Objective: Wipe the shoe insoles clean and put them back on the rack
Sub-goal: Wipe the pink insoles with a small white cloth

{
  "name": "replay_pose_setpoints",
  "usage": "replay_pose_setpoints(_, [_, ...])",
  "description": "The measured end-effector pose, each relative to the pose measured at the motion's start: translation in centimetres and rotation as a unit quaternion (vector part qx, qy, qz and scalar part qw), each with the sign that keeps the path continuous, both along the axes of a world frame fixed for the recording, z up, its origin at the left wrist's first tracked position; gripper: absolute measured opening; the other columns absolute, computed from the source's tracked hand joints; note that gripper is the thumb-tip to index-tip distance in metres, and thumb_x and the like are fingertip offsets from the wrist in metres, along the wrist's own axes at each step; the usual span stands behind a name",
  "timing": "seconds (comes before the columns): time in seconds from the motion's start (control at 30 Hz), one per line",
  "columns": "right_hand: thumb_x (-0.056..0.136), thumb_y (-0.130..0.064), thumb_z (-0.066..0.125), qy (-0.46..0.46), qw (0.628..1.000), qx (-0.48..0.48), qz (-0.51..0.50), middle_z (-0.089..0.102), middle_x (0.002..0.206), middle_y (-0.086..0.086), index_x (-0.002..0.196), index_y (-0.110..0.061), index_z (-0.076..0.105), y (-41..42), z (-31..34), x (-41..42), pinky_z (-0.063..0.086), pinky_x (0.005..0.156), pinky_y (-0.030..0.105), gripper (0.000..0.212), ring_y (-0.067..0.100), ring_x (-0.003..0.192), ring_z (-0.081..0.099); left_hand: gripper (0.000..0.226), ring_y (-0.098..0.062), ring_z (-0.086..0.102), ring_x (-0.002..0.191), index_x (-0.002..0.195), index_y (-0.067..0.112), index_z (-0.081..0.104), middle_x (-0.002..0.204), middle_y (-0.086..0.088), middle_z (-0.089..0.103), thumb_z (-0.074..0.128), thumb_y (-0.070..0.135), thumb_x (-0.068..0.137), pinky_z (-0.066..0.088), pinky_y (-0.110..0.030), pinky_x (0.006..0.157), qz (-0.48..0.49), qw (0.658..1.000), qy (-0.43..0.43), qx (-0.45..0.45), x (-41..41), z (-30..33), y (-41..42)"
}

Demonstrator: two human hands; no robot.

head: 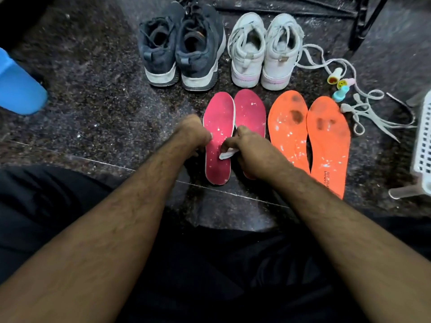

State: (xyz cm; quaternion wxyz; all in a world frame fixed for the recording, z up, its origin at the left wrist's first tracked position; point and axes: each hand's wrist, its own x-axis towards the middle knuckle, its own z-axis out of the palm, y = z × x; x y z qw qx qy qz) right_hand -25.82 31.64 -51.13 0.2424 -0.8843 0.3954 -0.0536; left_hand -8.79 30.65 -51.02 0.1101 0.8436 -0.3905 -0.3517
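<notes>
Two pink insoles lie side by side on the dark speckled floor, the left one (218, 127) and the right one (250, 110), both flecked with white specks. Two orange insoles, one (288, 127) and another (328, 145), lie to their right, stained dark and spotted white. My left hand (192, 134) grips the left edge of the left pink insole with curled fingers. My right hand (247, 152) pinches a small white wipe (227, 155) against that insole's middle and covers the lower part of the right pink insole.
A dark navy pair of sneakers (182, 47) and a white pair (263, 52) stand behind the insoles. Loose white laces (370, 108) and small coloured bottles (340, 85) lie at the right. A white plastic basket (423, 145) is at the right edge, a blue object (18, 87) at the left.
</notes>
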Motion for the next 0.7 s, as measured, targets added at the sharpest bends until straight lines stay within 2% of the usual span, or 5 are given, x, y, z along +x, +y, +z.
replay_pose_setpoints(0.13, [0.088,-0.006,0.059,-0.074,0.996,-0.007,-0.057,0.045,0.095,0.0,0.101,-0.021,0.074,-0.5,0.5,-0.6,0.041,0.076,0.03,0.025,0.028,0.087,0.059,0.012,-0.02,0.059,0.054,0.107,0.003,0.057,0.078,-0.016,0.062,0.06,0.003,0.095,0.048,-0.027,0.039,0.015,0.994,0.109,-0.017,-0.2,0.7,0.4])
replay_pose_setpoints(0.27, [0.082,-0.004,0.057,-0.201,0.962,-0.006,-0.183,0.061,0.096,0.004,0.094,-0.019,0.069,-1.3,1.8,-1.3,0.043,0.08,0.025,0.023,0.018,0.087,0.058,0.009,-0.013,0.057,0.043,0.097,0.011,0.051,0.072,-0.01,0.061,0.053,0.003,0.1,0.052,-0.029,0.038,0.039,0.977,0.199,-0.063,-0.3,2.5,1.3])
replay_pose_setpoints(0.37, [0.084,-0.017,0.061,-0.265,0.927,0.024,-0.264,0.069,0.094,0.002,0.094,-0.024,0.064,-1.2,2.0,-1.9,0.051,0.082,0.034,0.012,0.019,0.088,0.064,0.017,-0.009,0.058,0.038,0.091,0.015,0.045,0.071,-0.007,0.062,0.048,0.003,0.102,0.051,-0.028,0.035,0.055,0.961,0.253,-0.095,-0.6,3.9,2.4])
replay_pose_setpoints(0.53, [0.086,-0.021,0.066,-0.298,0.905,0.084,-0.293,0.069,0.081,-0.009,0.092,-0.021,0.064,1.1,2.3,-1.4,0.049,0.071,0.029,0.007,0.01,0.072,0.061,0.014,-0.009,0.064,0.044,0.093,0.015,0.046,0.076,-0.006,0.067,0.048,0.006,0.104,0.054,-0.03,0.04,0.056,0.94,0.312,-0.126,-1.4,5.9,4.5])
replay_pose_setpoints(0.7, [0.091,-0.017,0.067,-0.35,0.881,0.094,-0.304,0.068,0.075,-0.011,0.084,-0.025,0.062,3.5,3.8,-1.4,0.045,0.062,0.02,0.012,-0.003,0.062,0.056,0.01,-0.02,0.069,0.066,0.109,0.011,0.051,0.088,-0.009,0.071,0.043,0.013,0.102,0.06,-0.04,0.058,0.06,0.917,0.368,-0.143,-3.1,7.4,6.7])
